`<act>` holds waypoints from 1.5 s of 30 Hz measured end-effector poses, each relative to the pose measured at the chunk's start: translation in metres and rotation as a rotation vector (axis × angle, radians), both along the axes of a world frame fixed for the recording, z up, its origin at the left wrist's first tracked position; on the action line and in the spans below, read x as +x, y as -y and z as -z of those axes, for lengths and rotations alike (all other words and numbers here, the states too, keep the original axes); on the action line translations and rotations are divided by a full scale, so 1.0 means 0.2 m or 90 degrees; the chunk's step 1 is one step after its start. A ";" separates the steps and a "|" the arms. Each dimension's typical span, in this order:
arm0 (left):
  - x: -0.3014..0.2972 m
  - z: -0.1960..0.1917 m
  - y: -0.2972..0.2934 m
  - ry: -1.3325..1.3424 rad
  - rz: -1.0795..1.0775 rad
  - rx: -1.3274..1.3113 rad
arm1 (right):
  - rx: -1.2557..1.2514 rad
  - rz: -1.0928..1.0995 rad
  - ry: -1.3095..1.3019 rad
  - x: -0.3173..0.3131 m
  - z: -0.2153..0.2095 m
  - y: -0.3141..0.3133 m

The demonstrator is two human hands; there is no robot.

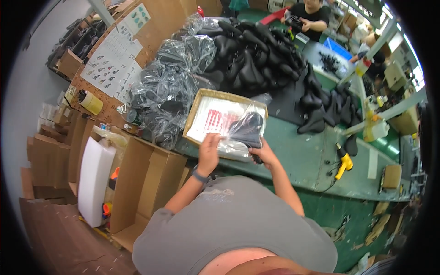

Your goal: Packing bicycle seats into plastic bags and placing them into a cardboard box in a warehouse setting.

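My left hand (208,152) grips the lower edge of a clear plastic bag (238,133) that holds a black bicycle saddle (250,128). Under the bag's right side, my right hand (265,155) grips the saddle's narrow end through the plastic. The bagged saddle hangs just above a shallow cardboard tray (195,112) of clear bags with red print, on the green workbench (302,156).
A heap of bare black saddles (261,55) and saddles in plastic bags (169,91) lies behind the tray. More saddles (327,107) sit to the right. A yellow power tool (343,164) lies on the bench. Cardboard boxes (142,183) stand at left. Another person (309,16) works at the far end.
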State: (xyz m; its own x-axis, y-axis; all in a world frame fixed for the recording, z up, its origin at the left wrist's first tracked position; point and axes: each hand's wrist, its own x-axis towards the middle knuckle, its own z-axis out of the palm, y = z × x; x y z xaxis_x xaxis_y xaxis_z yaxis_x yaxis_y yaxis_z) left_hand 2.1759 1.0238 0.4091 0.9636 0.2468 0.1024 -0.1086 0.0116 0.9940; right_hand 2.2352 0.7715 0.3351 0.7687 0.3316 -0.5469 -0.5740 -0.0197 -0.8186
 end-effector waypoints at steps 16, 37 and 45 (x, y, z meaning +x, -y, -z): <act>0.65 -0.22 -0.71 -0.115 0.226 -0.338 | -0.325 -0.047 0.862 -0.09 -0.66 -0.87; 0.27 0.81 -0.90 -0.101 -0.021 0.598 | -0.590 -0.507 0.217 -0.27 -0.14 -0.83; 0.27 0.81 -0.95 -0.054 -0.030 0.565 | -0.513 -0.652 0.372 0.03 -0.08 -0.93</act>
State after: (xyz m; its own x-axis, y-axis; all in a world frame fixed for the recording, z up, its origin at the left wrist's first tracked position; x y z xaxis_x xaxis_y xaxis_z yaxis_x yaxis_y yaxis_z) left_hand 2.2296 1.2130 0.2464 0.9675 0.1505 0.2033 -0.0149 -0.7685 0.6397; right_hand 2.2416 0.9573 0.3521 0.5609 0.6243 -0.5437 0.3873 -0.7783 -0.4942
